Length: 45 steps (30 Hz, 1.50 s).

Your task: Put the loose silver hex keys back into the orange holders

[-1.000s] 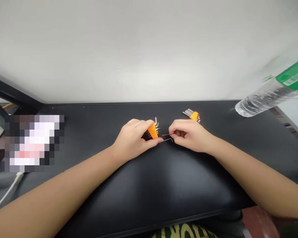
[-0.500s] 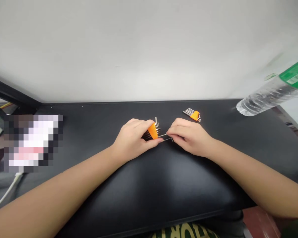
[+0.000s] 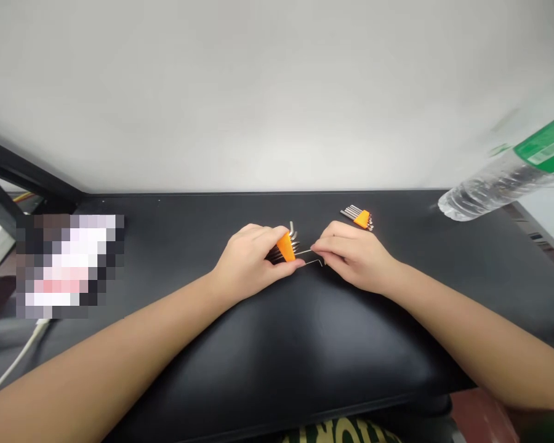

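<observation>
My left hand (image 3: 249,261) is closed around an orange hex key holder (image 3: 285,247), thumb below and fingers above. Short bent ends of several metal hex keys (image 3: 292,231) stick out of the holder's right side. Between finger and thumb, my right hand (image 3: 355,255) pinches a thin hex key (image 3: 304,251) that reaches left to the holder. Just below it another thin hex key (image 3: 313,262) runs out past my left thumb, its bent end close under my right fingers. Whether its far end sits in the holder is hidden.
Beyond my right hand lies a second orange holder (image 3: 362,218) with several hex keys. A water bottle (image 3: 489,184) with a green label stands at the right. At the left are a blurred-out device (image 3: 69,264) and its white cable (image 3: 21,357). A wall backs the black table (image 3: 277,357).
The whole view has shifted slightly, so everything sits a little lower or further right. Both hands keep their hold, with hardly any movement relative to each other.
</observation>
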Tool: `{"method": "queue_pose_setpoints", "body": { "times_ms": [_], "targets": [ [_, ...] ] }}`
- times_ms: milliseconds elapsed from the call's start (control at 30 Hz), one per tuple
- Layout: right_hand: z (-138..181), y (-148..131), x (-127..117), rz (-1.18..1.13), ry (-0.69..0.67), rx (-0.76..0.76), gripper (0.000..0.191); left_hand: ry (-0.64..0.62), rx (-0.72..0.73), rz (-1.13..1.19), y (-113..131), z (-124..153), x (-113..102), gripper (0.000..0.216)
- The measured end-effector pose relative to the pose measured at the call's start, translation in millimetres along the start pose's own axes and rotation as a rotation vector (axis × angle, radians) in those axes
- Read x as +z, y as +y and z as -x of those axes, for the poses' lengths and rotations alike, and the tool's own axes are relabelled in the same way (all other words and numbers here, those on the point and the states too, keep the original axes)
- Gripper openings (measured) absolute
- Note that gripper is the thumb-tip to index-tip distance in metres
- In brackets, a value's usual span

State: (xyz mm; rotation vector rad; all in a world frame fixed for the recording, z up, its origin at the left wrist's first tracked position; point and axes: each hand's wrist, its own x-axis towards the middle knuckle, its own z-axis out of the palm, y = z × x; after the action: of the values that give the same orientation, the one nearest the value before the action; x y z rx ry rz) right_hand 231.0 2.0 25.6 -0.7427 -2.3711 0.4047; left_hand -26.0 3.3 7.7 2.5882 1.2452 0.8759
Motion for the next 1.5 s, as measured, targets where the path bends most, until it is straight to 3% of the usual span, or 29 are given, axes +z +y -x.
{"method": "queue_pose_setpoints", "body": {
  "times_ms": [200,467,600,767,933,1133,1333,1500],
  "targets": [
    [0.3,-0.9,2.0,0.019,0.009,-0.015,0.021,-0.006,0.008,-0.002,0.1,0.1,-0.3,0.038],
    [6.0,-14.0,1.8,0.411,-0.157,-0.133,0.025,0.028,0.14,-0.032,-1.3,2.0,5.5,0.036],
    [2.3,-20.6,9.6,0.254,-0.192,-0.074,0.025,0.044,0.207,-0.031,-0.2,3.2,8.7,0.03],
    [-2.1,-22.2,16.3,-0.061,-0.068,0.081,0.016,0.077,0.175,-0.026,1.5,3.6,8.5,0.037],
    [-4.6,-15.2,17.4,-0.102,-0.045,0.169,0.011,0.092,0.183,-0.008,0.6,3.8,8.2,0.037],
    [-2.8,-1.3,15.7,-0.149,-0.169,-0.004,0.017,0.026,0.21,0.061,0.3,4.2,8.4,0.04],
    [-1.5,5.2,9.5,0.144,-0.127,0.129,0.018,-0.036,0.209,0.075,1.5,4.2,7.5,0.042],
    [-2.6,-0.8,0.4,0.283,-0.362,0.156,0.012,-0.069,0.123,0.007,-1.7,3.3,7.4,0.038]
  ]
}}
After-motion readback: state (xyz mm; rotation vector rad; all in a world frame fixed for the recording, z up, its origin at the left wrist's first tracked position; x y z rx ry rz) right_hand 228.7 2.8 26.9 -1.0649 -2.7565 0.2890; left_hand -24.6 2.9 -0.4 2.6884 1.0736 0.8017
